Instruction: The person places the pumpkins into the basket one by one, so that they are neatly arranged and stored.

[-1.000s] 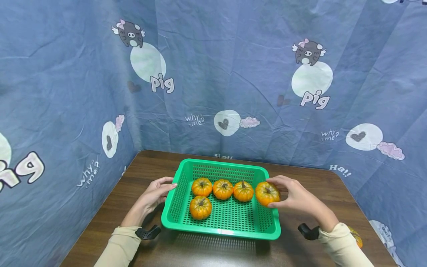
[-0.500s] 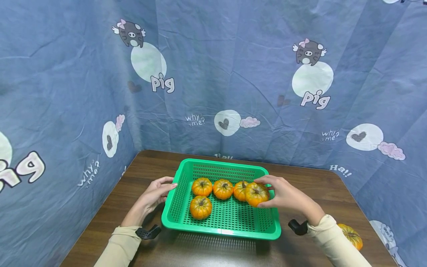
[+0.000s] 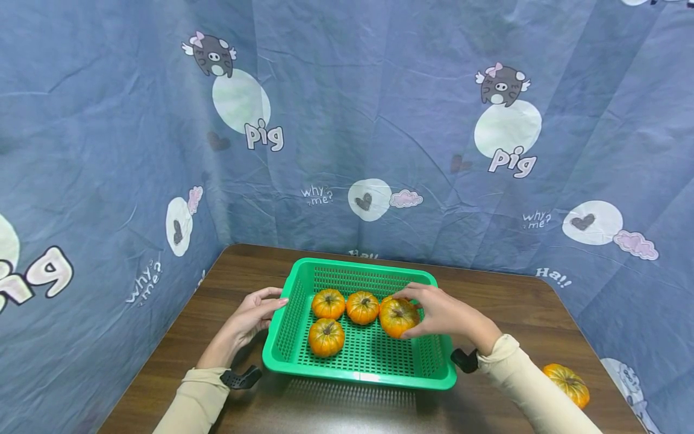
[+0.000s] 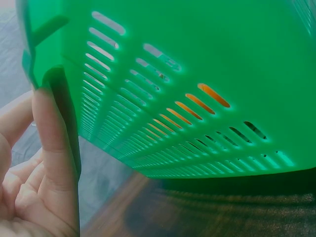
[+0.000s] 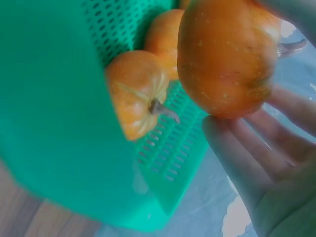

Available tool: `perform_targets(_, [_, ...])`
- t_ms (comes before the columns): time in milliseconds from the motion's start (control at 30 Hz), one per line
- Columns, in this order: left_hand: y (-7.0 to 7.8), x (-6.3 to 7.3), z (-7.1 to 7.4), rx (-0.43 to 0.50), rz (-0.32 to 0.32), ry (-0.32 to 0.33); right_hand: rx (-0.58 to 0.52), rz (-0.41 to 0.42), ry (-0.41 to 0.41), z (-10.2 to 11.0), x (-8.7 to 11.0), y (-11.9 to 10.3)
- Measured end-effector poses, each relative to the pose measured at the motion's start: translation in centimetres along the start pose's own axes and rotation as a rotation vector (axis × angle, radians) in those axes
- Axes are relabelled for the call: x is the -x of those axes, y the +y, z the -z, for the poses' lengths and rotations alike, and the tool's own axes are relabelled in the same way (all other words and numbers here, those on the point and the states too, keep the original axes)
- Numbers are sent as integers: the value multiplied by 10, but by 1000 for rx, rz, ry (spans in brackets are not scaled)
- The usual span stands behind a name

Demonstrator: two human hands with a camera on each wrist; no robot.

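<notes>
My right hand holds a small orange pumpkin between thumb and fingers, over the right half of a green plastic basket. Inside the basket, two pumpkins sit along the back and one pumpkin in front at left. The held pumpkin covers another one in the head view; the right wrist view shows pumpkins in the basket beyond it. At the basket's left side, my left hand grips the rim, thumb on top. That hand also shows against the green wall in the left wrist view.
Another pumpkin lies on the brown wooden table to the right, near my right sleeve. A blue printed cloth hangs behind the table and along its left side.
My right hand has carried the pumpkin leftward from the basket's right rim to over its inside. The pumpkin on the table has come out from behind my sleeve. My left hand stays put.
</notes>
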State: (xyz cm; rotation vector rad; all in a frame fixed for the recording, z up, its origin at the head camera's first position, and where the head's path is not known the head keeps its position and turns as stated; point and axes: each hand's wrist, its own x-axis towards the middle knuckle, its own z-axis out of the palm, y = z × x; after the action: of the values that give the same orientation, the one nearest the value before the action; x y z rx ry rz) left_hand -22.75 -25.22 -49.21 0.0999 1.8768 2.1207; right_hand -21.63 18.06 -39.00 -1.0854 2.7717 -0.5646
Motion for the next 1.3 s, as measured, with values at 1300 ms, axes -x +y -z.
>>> perform_targets(1300, [2, 1, 0, 2, 9, 3, 174, 76, -241, -45, -56, -33])
